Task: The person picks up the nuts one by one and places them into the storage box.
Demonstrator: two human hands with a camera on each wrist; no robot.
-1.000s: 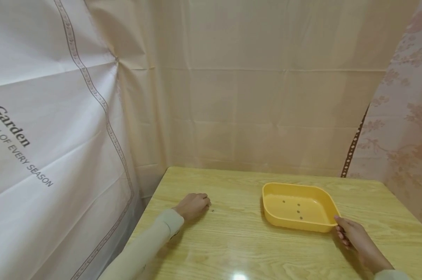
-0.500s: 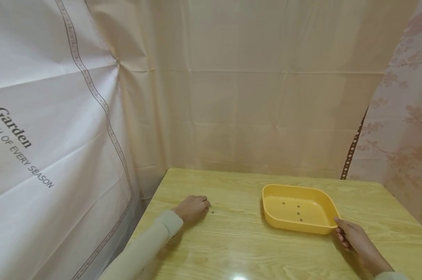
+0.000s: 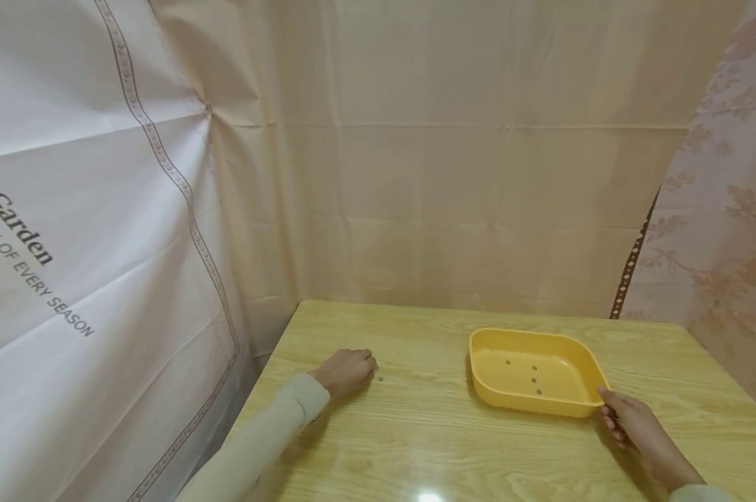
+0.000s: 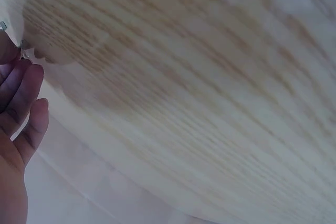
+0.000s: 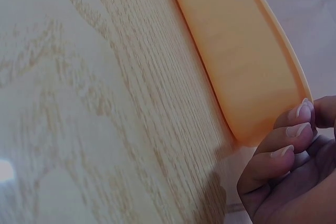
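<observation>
Over the left part of the wooden table, my left hand [image 3: 345, 371] has its fingers bent down to the top. In the left wrist view, its thumb and fingertips [image 4: 32, 72] pinch a small metal ring-like piece [image 4: 23, 44]. A second small piece [image 3: 381, 379] lies on the wood just beside those fingers. On the right, my right hand [image 3: 632, 422] grips the near right corner of a shallow yellow plastic tray [image 3: 528, 405], thumb over the rim and fingers curled against the outer wall. Several small ring-like pieces [image 3: 533, 381] lie scattered on the tray's floor.
The light wood-grain table [image 3: 416, 432] ends at a back edge near a beige hanging cloth [image 3: 416, 209]. A white printed cloth [image 3: 133, 279] hangs along the left side, and a floral one [image 3: 723, 230] on the right.
Both hands, the tray and the small pieces keep their places; only the head view shifts very slightly.
</observation>
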